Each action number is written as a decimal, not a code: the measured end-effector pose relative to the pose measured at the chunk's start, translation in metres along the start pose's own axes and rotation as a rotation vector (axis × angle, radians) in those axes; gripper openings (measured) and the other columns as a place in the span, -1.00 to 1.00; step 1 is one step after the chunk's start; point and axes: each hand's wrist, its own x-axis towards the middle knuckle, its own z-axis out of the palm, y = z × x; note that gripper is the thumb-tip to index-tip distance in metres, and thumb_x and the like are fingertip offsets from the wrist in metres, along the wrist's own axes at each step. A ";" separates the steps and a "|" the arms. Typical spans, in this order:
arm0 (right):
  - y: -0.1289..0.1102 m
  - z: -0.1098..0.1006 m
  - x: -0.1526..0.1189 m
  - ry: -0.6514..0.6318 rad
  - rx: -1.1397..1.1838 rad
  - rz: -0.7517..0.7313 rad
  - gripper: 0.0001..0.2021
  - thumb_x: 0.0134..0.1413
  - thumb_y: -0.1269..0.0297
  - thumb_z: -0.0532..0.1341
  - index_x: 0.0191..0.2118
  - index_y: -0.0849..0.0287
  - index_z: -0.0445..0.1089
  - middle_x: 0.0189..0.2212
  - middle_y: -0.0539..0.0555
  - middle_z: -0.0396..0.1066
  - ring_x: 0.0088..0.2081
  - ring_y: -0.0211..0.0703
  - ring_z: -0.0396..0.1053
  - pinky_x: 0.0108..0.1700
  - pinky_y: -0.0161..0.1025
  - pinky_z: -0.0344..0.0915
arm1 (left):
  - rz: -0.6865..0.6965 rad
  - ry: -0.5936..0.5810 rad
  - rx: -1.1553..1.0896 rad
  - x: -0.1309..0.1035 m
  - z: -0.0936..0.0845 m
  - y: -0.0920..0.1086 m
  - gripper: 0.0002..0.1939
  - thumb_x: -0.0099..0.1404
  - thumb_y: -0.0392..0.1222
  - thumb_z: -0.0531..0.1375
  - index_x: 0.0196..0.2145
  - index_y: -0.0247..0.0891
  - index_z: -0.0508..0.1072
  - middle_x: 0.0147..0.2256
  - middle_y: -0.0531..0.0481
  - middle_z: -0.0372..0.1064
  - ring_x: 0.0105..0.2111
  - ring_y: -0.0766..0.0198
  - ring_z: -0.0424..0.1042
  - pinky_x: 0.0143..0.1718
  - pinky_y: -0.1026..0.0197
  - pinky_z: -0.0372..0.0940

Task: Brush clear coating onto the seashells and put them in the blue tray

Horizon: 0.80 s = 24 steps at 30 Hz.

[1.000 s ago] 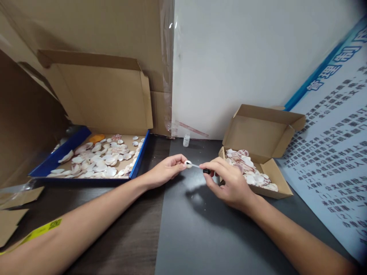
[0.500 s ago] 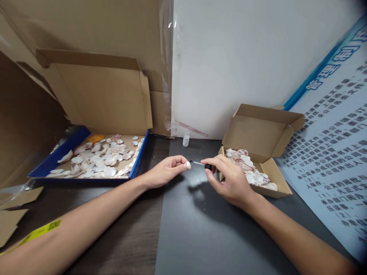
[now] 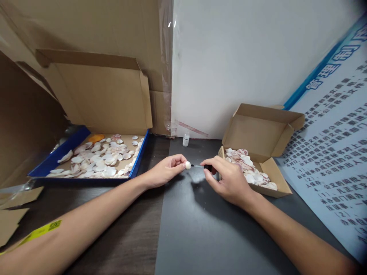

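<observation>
Between the fingertips of my left hand (image 3: pixel 172 169) is a small whitish seashell (image 3: pixel 188 165), held above the dark table. My right hand (image 3: pixel 225 175) pinches the black cap of a small applicator brush (image 3: pixel 207 167). The brush's thin stem points left, and its dark tip is right beside the shell; I cannot tell whether the two touch. Behind the hands, a small clear bottle (image 3: pixel 186 139) with a white label stands upright on the table near the wall.
At the left, an open blue-sided box (image 3: pixel 139 151) holds many pale shells and an orange one. On the right stands a smaller open cardboard box (image 3: pixel 278 177) with shells inside. Cardboard and a white panel (image 3: pixel 229 68) rise behind, and a printed poster (image 3: pixel 329 152) leans at the right.
The brush tip has dropped slightly and now lies level with the shell. The shell has turned a little in my left fingers. Both boxes and the bottle stay in place.
</observation>
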 end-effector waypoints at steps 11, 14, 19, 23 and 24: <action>-0.004 -0.003 0.002 0.025 -0.005 -0.098 -0.86 0.24 0.37 0.13 -0.15 0.20 0.42 -0.40 0.04 0.41 -0.42 -0.20 0.36 -0.34 -0.25 0.28 | -0.011 -0.012 -0.051 0.001 -0.001 -0.003 -0.67 0.23 0.08 0.22 -0.33 -0.26 0.31 -0.54 0.18 0.14 -0.60 0.47 -0.04 -0.58 0.34 -0.17; -0.005 -0.003 0.002 -0.002 -0.003 -0.129 -0.85 0.26 0.36 0.12 -0.14 0.19 0.42 -0.40 0.05 0.43 -0.41 -0.20 0.37 -0.33 -0.26 0.27 | -0.036 -0.010 -0.060 0.001 -0.001 -0.003 -0.67 0.23 0.06 0.23 -0.29 -0.26 0.32 -0.48 0.13 0.25 -0.63 0.50 -0.04 -0.61 0.34 -0.19; -0.005 -0.002 0.002 -0.007 -0.022 -0.089 -0.86 0.25 0.35 0.13 -0.18 0.19 0.42 -0.44 0.02 0.40 -0.44 -0.21 0.35 -0.35 -0.25 0.25 | -0.053 -0.015 -0.078 0.001 -0.001 -0.001 -0.69 0.23 0.04 0.23 -0.29 -0.27 0.32 -0.46 0.12 0.29 -0.65 0.52 -0.03 -0.63 0.35 -0.17; -0.004 -0.001 0.002 -0.025 -0.022 -0.081 -0.84 0.26 0.33 0.12 -0.14 0.18 0.43 -0.42 0.03 0.42 -0.42 -0.20 0.36 -0.33 -0.25 0.25 | -0.046 -0.011 -0.080 0.001 -0.001 -0.002 -0.70 0.25 0.02 0.22 -0.27 -0.27 0.33 -0.45 0.11 0.29 -0.64 0.51 -0.02 -0.63 0.35 -0.16; -0.004 -0.001 0.002 -0.030 -0.041 -0.061 -0.85 0.25 0.33 0.13 -0.16 0.18 0.43 -0.43 0.03 0.42 -0.43 -0.20 0.36 -0.34 -0.25 0.25 | -0.046 -0.010 -0.079 0.001 -0.002 -0.002 -0.70 0.25 0.03 0.22 -0.27 -0.27 0.33 -0.46 0.11 0.29 -0.64 0.51 -0.02 -0.63 0.35 -0.16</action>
